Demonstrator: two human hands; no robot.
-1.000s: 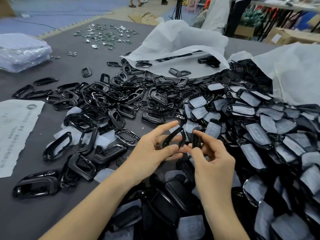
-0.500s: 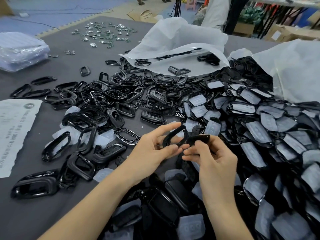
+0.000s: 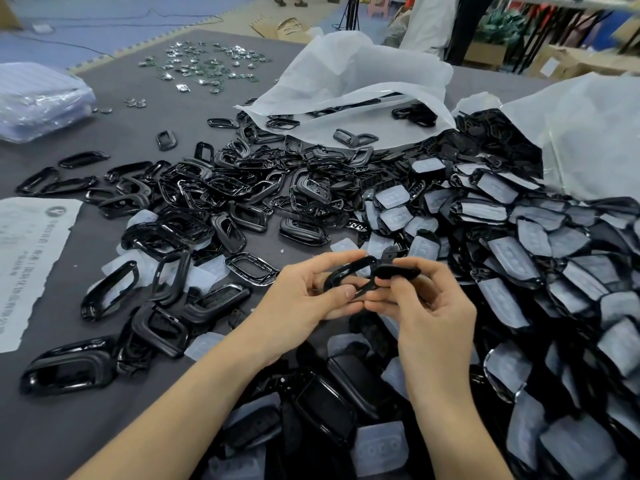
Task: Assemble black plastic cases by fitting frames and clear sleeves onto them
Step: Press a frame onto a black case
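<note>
My left hand [image 3: 304, 299] pinches a glossy black frame [image 3: 349, 273] between thumb and fingers, just above the table's middle. My right hand [image 3: 426, 306] grips a black case piece [image 3: 398, 271] by its near edge and holds it flat against the frame's right end. The two parts touch; how they fit together is hidden by my fingers. A heap of black frames [image 3: 207, 202] spreads to the left. A heap of black cases with clear sleeves [image 3: 519, 244] fills the right side.
The grey table [image 3: 69, 427] carries a torn printed sheet [image 3: 27, 258] at the left edge, a wrapped bundle [image 3: 38, 98] at far left, small metal badges [image 3: 204, 64] at the back, and white bags [image 3: 353, 81] behind the heaps. More cases lie under my wrists.
My right hand has turned the black case piece from upright to flat and brought it against the frame. My left hand has kept its hold on the frame.
</note>
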